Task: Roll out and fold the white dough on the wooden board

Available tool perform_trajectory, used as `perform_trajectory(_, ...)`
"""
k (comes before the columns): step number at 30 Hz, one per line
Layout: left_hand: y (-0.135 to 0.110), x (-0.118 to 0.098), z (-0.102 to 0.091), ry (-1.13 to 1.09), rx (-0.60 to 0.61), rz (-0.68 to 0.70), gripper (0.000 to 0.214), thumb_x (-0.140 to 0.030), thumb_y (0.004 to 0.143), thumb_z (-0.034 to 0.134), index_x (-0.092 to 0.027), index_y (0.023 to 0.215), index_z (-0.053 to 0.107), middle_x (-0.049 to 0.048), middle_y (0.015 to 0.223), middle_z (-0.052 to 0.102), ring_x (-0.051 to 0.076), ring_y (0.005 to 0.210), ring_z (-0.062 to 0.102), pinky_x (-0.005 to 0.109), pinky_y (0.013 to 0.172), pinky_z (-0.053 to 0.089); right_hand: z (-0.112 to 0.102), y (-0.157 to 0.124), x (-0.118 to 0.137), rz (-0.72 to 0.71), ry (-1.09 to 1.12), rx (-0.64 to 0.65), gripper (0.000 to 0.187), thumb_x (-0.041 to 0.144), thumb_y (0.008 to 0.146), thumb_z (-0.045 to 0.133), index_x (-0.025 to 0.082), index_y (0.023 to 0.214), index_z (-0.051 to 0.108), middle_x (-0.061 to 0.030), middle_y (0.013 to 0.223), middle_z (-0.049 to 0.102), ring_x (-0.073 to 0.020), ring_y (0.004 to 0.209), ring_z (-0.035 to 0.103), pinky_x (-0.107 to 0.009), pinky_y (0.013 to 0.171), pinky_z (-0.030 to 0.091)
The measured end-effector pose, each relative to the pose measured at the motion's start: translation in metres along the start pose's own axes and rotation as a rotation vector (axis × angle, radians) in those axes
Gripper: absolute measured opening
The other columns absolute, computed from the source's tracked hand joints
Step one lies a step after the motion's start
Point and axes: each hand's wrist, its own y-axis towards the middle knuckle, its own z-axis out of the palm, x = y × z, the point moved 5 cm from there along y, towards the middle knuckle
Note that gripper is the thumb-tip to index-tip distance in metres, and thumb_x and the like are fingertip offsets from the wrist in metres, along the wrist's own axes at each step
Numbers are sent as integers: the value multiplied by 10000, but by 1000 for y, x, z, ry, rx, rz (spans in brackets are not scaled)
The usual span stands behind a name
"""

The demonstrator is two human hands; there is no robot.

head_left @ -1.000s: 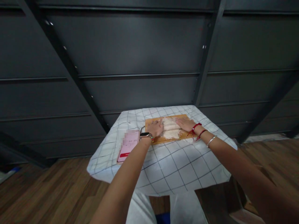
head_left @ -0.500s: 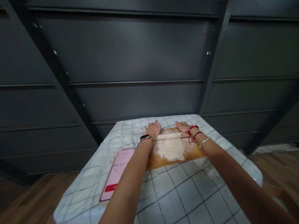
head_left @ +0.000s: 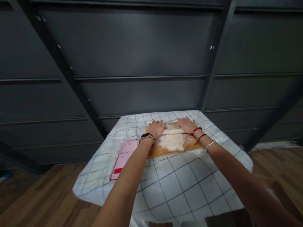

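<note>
My left hand [head_left: 156, 128] lies over the left end of a pale, floury rolling pin [head_left: 174, 130], fingers stretched forward. Over its right end rests my right hand [head_left: 187, 125], its fingers spread as well. Both palms seem to press down from above rather than wrap round; the pin's ends are hidden beneath them. A flat, pale sheet of dough [head_left: 171, 142] spreads from under the pin toward me, its edge uneven. Dough and pin lie on a wooden board [head_left: 155, 154] dusted with flour.
The board sits on a small table with a white checked cloth [head_left: 175, 179]. A phone [head_left: 124, 159] showing a timer lies left of my left forearm. Behind the table stands a dark metal panel wall [head_left: 142, 47]. A cardboard box [head_left: 272, 186] is at lower right.
My view has shifted, so the table sits higher and looks smaller. My right hand's fingers show more spread. Both hands remain on the rolling pin.
</note>
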Motion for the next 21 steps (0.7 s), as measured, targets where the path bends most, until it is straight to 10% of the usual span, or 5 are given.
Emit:
perform_trajectory(13,-73,-18,-4,40,-103,121,511,-337,943,186,-174,1391,372,71,1355,493,239,1287,368,381,1052,265,2,-73,14,-147,-17,-31,563,480,942,121,285,1408,367,-6,1448,380,-285,1348,268,-586,1036,236)
perform_trajectory(21,-26,-8,-4,42,-7,33,520,-320,916,190,-213,1383,390,96,1189,610,237,1131,529,370,920,407,0,-21,8,-162,31,63,615,478,947,69,234,1368,444,-22,1430,407,-236,1309,363,-409,1068,285)
